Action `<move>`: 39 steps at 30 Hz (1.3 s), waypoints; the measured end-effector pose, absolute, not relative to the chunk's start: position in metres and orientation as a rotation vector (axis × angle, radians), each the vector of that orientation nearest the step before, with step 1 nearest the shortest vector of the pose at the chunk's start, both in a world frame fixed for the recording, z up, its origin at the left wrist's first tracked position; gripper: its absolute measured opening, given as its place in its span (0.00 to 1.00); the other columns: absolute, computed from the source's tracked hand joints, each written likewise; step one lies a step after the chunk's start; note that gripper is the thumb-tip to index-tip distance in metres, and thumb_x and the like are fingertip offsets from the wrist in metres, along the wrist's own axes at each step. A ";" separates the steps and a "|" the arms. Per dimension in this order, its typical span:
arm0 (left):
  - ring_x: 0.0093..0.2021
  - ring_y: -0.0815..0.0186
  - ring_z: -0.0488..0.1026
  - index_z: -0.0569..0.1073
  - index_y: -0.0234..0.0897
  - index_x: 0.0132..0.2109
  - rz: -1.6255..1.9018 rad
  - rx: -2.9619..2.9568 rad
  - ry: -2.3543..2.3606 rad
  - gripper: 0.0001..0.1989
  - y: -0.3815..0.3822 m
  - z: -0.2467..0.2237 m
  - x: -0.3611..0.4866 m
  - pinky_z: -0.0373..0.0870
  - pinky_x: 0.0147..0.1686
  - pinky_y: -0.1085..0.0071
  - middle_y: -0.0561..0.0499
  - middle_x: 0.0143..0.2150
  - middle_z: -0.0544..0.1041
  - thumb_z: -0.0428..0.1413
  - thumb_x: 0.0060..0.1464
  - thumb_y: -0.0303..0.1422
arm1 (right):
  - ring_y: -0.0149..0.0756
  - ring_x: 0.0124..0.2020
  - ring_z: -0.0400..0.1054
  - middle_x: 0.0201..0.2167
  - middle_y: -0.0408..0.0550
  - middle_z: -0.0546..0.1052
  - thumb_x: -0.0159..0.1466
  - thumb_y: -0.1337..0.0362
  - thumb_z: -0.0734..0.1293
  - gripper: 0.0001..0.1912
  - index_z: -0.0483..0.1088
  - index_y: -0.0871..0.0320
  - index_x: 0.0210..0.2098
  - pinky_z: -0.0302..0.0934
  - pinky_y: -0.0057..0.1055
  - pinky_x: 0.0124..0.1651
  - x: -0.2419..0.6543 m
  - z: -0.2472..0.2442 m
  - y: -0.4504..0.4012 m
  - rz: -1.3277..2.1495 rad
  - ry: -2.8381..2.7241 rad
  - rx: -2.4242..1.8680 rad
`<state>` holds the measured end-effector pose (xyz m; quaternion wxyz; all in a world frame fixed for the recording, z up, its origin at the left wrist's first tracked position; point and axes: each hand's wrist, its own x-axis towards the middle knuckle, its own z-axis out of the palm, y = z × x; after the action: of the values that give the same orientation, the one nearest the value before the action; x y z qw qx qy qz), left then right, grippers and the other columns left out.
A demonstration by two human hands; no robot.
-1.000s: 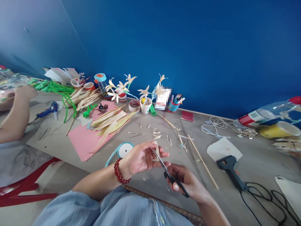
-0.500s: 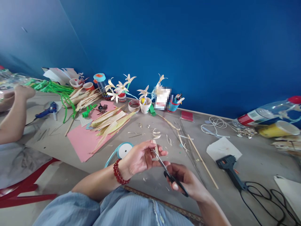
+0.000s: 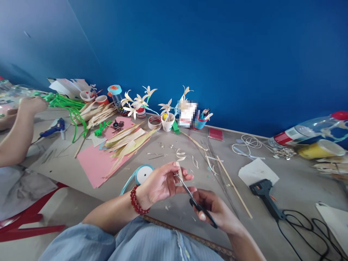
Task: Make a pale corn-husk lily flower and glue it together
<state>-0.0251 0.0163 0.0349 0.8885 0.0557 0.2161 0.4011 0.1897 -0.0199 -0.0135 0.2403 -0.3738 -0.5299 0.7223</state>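
Observation:
Between the thumb and fingers of my left hand (image 3: 165,181) is a small pale strip of corn husk (image 3: 178,168). My right hand (image 3: 214,208) is closed round the black handles of a pair of scissors (image 3: 197,205). Its metal blades reach up and left to the husk strip beside my left fingers; whether they are cutting it I cannot tell. Several pale curled scraps (image 3: 180,156) lie on the table just beyond my left hand. Left of my wrist rests a roll of light-blue ribbon (image 3: 144,174).
Dried corn husks (image 3: 133,139) lie on pink paper (image 3: 94,165). Husk flowers in a cup (image 3: 168,123) stand by the wall. Thin wires (image 3: 217,168) and a wooden stick (image 3: 235,188) lie right of centre, near a black glue gun (image 3: 265,199). A co-worker's arm (image 3: 20,130) is at left.
My hands, the strip and the scissors stay almost in place. At left, the co-worker's hand has moved slightly right.

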 end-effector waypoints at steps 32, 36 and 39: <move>0.43 0.64 0.76 0.71 0.36 0.35 1.155 0.270 0.468 0.06 0.003 0.037 -0.017 0.72 0.52 0.48 0.52 0.39 0.76 0.53 0.62 0.26 | 0.27 0.22 0.52 0.23 0.40 0.65 0.45 0.34 0.72 0.34 0.61 0.57 0.28 0.44 0.25 0.25 0.177 -0.011 -0.040 1.986 -1.277 -1.024; 0.48 0.64 0.74 0.72 0.38 0.35 1.274 0.268 0.520 0.04 0.001 0.036 -0.016 0.72 0.54 0.52 0.51 0.43 0.76 0.56 0.59 0.26 | 0.28 0.22 0.54 0.22 0.40 0.66 0.46 0.33 0.71 0.34 0.61 0.57 0.28 0.46 0.25 0.25 0.173 -0.011 -0.043 1.926 -1.254 -1.035; 0.45 0.66 0.75 0.71 0.38 0.35 1.198 0.248 0.536 0.04 -0.001 0.035 -0.016 0.73 0.52 0.55 0.52 0.41 0.76 0.57 0.59 0.27 | 0.28 0.23 0.55 0.23 0.41 0.67 0.48 0.33 0.71 0.33 0.62 0.57 0.28 0.46 0.26 0.25 0.169 -0.012 -0.042 1.861 -1.264 -1.045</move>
<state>-0.0156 -0.0014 0.0354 0.7850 0.1152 0.2487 0.5555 0.1693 -0.0422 -0.0121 0.3244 -0.3984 -0.4821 0.7097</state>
